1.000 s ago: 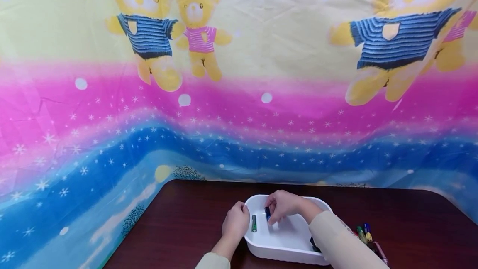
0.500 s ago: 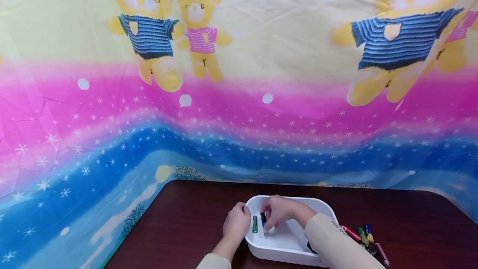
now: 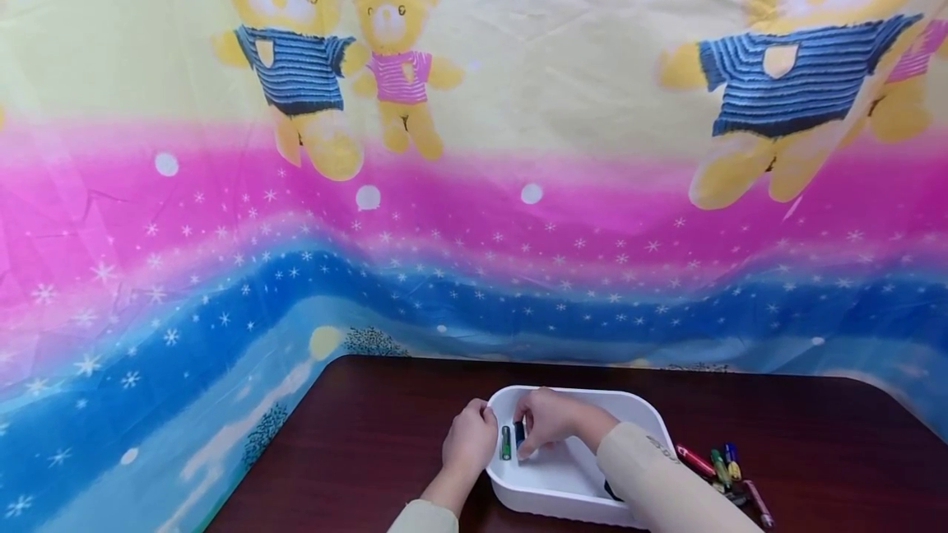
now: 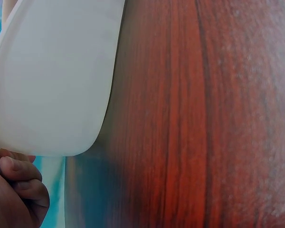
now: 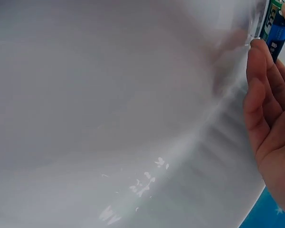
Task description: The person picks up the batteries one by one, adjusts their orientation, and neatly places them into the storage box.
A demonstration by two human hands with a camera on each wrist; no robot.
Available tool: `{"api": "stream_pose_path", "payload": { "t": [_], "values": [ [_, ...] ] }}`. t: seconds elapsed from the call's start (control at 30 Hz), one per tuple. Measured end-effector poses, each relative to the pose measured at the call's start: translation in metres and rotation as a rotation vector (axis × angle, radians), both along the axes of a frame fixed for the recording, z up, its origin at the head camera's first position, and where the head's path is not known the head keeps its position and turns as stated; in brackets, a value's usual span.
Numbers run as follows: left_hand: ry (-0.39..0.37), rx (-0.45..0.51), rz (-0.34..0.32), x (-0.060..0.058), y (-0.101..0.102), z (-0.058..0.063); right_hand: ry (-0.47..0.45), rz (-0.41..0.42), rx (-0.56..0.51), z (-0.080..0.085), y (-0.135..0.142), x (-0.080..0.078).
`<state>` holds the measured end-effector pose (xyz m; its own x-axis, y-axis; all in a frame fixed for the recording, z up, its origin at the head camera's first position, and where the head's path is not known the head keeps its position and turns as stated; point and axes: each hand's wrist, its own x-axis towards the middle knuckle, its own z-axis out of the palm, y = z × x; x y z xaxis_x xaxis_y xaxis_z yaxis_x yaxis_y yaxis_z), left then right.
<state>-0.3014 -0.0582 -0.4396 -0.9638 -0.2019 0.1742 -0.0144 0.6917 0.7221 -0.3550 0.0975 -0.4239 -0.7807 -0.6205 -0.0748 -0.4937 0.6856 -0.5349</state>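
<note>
A white plastic tray (image 3: 563, 507) stands on the dark table. My left hand (image 3: 471, 438) grips its left rim; in the left wrist view the curled fingers (image 4: 24, 183) sit at the tray's corner. Inside the tray, my right hand (image 3: 550, 420) pinches a dark blue battery (image 3: 519, 432) between thumb and fingers. A green battery (image 3: 506, 442) lies just left of it, along the tray's left side. The right wrist view has the blue battery (image 5: 278, 37) close beside the green one (image 5: 268, 23), partly covered by the fingertips.
Several small coloured cylinders, among them a red one (image 3: 696, 461) and a blue one (image 3: 731, 461), lie in a loose pile right of the tray. A black object (image 3: 611, 490) in the tray is mostly hidden by the right sleeve. A printed curtain (image 3: 474, 270) hangs behind the table.
My right hand has moved left with the blue battery, bringing it closer to the green one. The left hand has stayed on the tray's rim.
</note>
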Motion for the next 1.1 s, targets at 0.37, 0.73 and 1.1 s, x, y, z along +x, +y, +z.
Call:
{"api": "stream_pose_path", "payload": {
  "t": [0.37, 0.73, 1.1],
  "values": [
    [0.005, -0.005, -0.005, 0.0, 0.0, 0.001, 0.03, 0.004, 0.05, 0.0, -0.004, 0.0],
    [0.002, 0.0, -0.002, 0.002, 0.0, 0.001, 0.003, -0.019, 0.071, 0.003, -0.009, 0.004],
    [0.011, 0.005, -0.007, 0.002, -0.001, 0.003, 0.014, -0.021, 0.11, 0.001, -0.013, 0.003]
  ]
}}
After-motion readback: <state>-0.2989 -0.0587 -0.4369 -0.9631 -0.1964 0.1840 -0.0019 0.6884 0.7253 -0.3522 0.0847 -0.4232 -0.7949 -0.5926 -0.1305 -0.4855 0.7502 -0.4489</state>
